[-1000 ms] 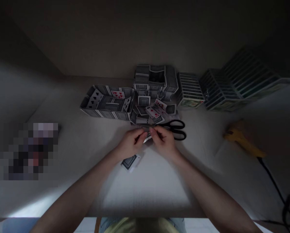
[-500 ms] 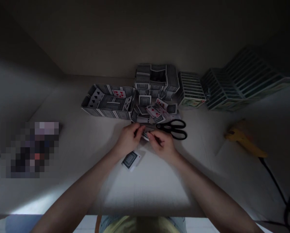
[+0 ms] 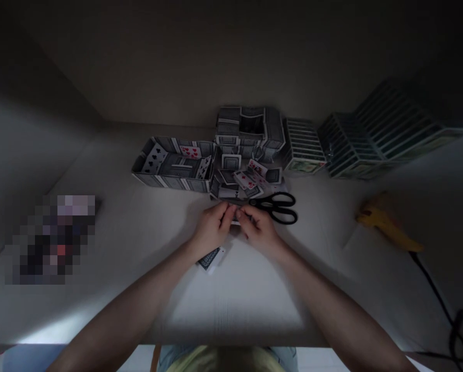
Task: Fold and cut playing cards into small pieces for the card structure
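Between the fingertips of my left hand [image 3: 211, 223] and my right hand [image 3: 261, 228] is a playing card [image 3: 236, 219], mostly hidden by the fingers. Both hands are closed in a pinch on it, close together. Just beyond them lie black-handled scissors [image 3: 281, 207], with the blades partly behind my right hand. A card with a dark patterned back [image 3: 211, 260] rests on the table under my left wrist. Past the scissors, loose playing cards [image 3: 244, 180] are heaped, some face up with red pips.
An open box made of cards [image 3: 173, 181] stands at the back left. Behind the heap is another card-built structure [image 3: 273, 126]. Slatted card structures [image 3: 304, 137] line the back right. A yellow glue gun [image 3: 389, 222] with a black cord lies right; a blurred-out item [image 3: 57, 240] lies left.
My hands have drawn closer together around the card, covering more of it. The left hand and forearm have shifted slightly right, now overlapping more of the card on the table.
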{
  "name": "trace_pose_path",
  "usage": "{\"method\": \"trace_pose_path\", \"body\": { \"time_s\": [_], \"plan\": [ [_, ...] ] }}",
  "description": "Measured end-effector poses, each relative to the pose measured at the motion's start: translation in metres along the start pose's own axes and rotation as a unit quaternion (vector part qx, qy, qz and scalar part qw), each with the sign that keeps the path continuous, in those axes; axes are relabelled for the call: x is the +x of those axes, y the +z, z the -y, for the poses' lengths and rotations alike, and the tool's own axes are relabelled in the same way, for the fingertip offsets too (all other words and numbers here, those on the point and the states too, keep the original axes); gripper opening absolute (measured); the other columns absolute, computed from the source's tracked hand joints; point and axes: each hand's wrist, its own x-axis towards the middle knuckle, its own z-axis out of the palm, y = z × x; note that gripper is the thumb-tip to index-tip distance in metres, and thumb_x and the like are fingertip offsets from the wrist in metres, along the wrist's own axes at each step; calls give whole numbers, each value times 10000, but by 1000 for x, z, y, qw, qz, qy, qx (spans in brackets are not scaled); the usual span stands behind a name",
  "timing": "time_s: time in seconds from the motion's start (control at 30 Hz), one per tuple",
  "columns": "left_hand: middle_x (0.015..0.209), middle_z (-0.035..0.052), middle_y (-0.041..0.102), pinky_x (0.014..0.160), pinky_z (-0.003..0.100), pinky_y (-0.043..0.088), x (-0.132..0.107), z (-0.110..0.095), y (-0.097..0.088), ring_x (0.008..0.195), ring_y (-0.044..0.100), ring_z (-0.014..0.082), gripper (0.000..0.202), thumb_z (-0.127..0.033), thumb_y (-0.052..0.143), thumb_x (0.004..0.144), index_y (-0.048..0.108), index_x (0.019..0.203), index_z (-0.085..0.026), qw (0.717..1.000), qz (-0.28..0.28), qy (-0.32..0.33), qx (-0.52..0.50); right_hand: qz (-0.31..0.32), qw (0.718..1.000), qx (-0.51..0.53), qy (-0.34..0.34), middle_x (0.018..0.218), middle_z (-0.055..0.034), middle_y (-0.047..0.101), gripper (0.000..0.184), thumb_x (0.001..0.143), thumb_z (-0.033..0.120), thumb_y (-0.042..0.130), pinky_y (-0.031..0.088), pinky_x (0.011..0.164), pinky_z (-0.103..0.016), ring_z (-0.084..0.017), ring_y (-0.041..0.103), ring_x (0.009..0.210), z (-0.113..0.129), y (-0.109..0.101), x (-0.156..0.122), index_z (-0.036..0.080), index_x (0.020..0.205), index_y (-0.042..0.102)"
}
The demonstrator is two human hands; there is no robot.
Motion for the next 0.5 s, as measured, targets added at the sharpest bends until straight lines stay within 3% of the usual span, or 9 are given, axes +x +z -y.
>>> {"method": "trace_pose_path", "body": {
  "time_s": [0.27, 0.5],
  "plan": [
    [527, -21, 472, 484, 227, 301, -6, -3, 1, 497, 454, 94, 262, -261, 375, 865, 412, 616, -185, 995, -65, 39, 68, -51, 995, -86, -16, 517, 25, 439, 296, 832, 343, 441, 250, 458, -234, -100, 367, 473, -4, 4, 1, 184, 583, 466],
    [509, -20, 457, 477, 246, 287, -7, 1, 1, 479, 442, 102, 256, -232, 371, 859, 393, 608, -190, 985, -79, 102, 116, -84, 986, -135, -42, 482, 36, 378, 322, 833, 320, 436, 233, 457, -237, -98, 346, 460, 2, 5, -4, 191, 540, 405]
  ]
}}
